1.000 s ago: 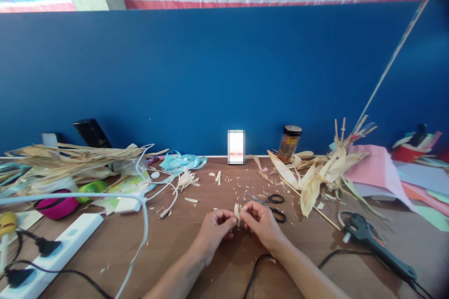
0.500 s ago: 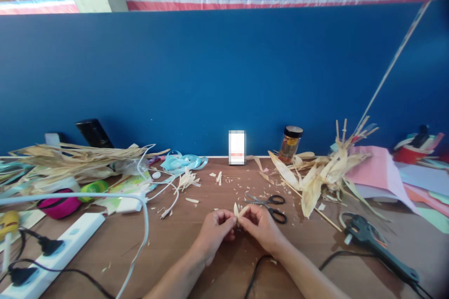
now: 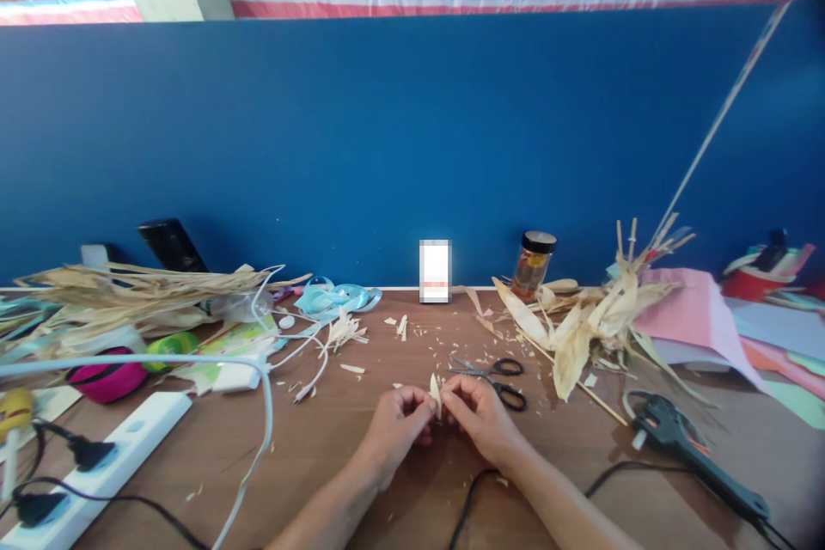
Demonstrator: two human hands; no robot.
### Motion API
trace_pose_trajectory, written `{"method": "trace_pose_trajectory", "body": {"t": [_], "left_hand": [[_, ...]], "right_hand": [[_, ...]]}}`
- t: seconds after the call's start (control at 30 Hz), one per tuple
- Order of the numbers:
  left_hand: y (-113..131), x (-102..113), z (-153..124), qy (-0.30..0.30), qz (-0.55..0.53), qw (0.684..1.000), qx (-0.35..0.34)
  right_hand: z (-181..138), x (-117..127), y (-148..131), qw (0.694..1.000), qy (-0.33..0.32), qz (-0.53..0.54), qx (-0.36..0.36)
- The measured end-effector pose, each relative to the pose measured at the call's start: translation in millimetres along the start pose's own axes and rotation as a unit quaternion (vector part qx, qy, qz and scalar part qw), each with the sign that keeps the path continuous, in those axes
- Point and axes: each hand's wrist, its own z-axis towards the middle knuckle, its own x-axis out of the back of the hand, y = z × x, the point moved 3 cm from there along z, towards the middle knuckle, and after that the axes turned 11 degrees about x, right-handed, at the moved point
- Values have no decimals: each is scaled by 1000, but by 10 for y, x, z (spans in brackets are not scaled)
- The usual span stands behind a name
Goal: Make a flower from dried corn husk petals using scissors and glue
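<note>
Between my two hands stands a small, pale, pointed piece of dried husk (image 3: pixel 436 394). My left hand (image 3: pixel 398 425) pinches its lower part between thumb and fingers. Close on the other side is my right hand (image 3: pixel 482 414), thumb and fingers pressed together near the piece's edge. Whatever it pinches there is too small to make out. Just beyond the right hand lie scissors with black handles (image 3: pixel 509 397), partly hidden by that hand. Small pale scraps (image 3: pixel 353 369) are scattered around on the brown table (image 3: pixel 335 455).
A glue gun (image 3: pixel 702 455) lies at the right, its black cable crossing the front. Dried husks (image 3: pixel 573 352) and a lidded jar (image 3: pixel 534 266) are behind it. On the left are a white power strip (image 3: pixel 135 438), cables, blue ribbon (image 3: pixel 339 299) and a husk pile (image 3: pixel 148 296).
The fingertips of my right hand have drawn slightly away from the husk piece. The pale strip seen at them earlier no longer shows. My left hand keeps its pinch.
</note>
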Motion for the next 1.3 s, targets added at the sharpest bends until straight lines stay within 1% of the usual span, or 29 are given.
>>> {"method": "trace_pose_trajectory", "body": {"t": [0.13, 0.3, 0.5, 0.6, 0.73, 0.83, 0.9, 1.07, 1.17, 1.3], "left_hand": [[7, 0, 1, 3, -9, 1000, 0], [8, 8, 2, 9, -5, 1000, -7], [-19, -2, 22, 6, -4, 1000, -16], [-3, -11, 11, 18, -16, 1000, -20], [69, -33, -25, 27, -23, 999, -4], [137, -81, -20, 29, -15, 999, -10], [161, -136, 16, 35, -19, 999, -23], [119, -298, 149, 58, -48, 995, -61], [81, -345, 180, 46, -68, 994, -78], [70, -309, 140, 36, -65, 994, -78]], "right_hand": [[4, 6, -1, 1000, 3, -1, -7], [9, -3, -18, 1000, -13, -26, 2], [7, -1, -9, 1000, -9, -21, -15], [19, -10, -23, 1000, -13, -11, -1], [26, -23, -24, 1000, -22, -8, 20], [24, 1, 9, 1000, -2, -4, 19], [27, 36, 34, 1000, 23, 0, 13], [52, 144, 65, 996, 88, 7, 9], [63, 177, 86, 995, 103, 7, 6], [69, 174, 105, 994, 105, 15, -2]]}}
